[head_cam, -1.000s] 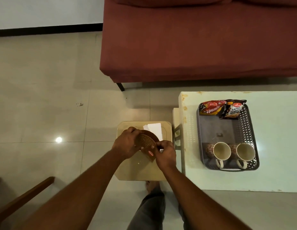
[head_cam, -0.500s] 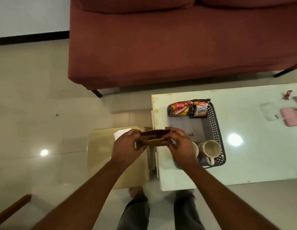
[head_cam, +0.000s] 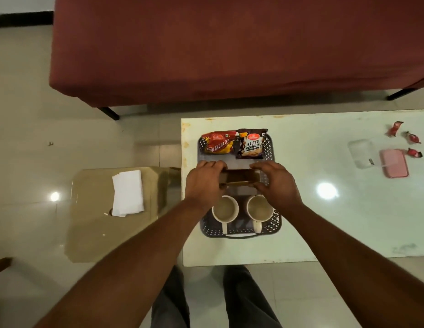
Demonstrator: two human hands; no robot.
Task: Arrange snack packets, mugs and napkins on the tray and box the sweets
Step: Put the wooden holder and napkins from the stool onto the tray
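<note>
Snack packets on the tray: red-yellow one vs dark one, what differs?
Colour: the red-and-yellow Bhujia Sev packet is bright; the black Salted Peanuts packet is dark.
Place: Bhujia Sev lies far-left, Salted Peanuts right of it.
Pose: Bhujia Sev's print tilts; Salted Peanuts' reads level.
Both lie flat at the far end of the dark perforated tray.

Maroon sofa (head_cam: pixel 230 43) is recorded across the upper frame, raised on dark legs. Glossy cream floor tiles (head_cam: pixel 21 91) are noted at left. A beige stool (head_cam: pixel 88 233) is set beside the white tabletop (head_cam: pixel 324 221). Light glare is reflected on floor and tabletop.
</note>
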